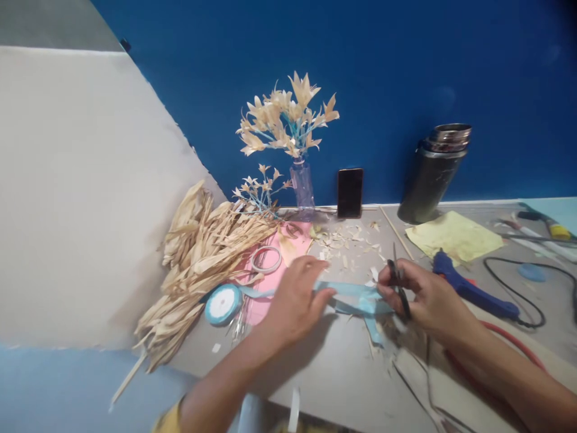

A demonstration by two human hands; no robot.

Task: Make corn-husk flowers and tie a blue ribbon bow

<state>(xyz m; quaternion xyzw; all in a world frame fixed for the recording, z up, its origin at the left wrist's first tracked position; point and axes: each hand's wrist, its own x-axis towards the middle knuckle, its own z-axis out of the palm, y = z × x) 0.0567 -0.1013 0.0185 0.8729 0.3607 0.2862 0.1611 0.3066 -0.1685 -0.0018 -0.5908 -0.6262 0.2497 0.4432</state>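
Observation:
A light-blue ribbon (pixel 346 289) stretches between my two hands above the table, with its loose loops and end hanging near the right one. My left hand (pixel 297 297) is curled around the ribbon, thumb and forefinger tips apart; its other fingers are hidden. On the left, the ribbon runs back to its spool (pixel 223 305). My right hand (pixel 419 294) grips black-handled scissors (pixel 400 291), blades pointing up and away, and its fingertips touch the ribbon. Below, the ribbon's folds partly hide what lies underneath.
Dried corn husks (pixel 211 240) heap at left beside pink paper (pixel 264 304) and a tape roll (pixel 265 260). Husk flowers (pixel 288 114) stand in a bottle (pixel 302 186) behind. A phone (pixel 350 192), flask (pixel 433 174), yellow paper (pixel 453 234) and corded blue glue gun (pixel 478 294) lie beyond and right.

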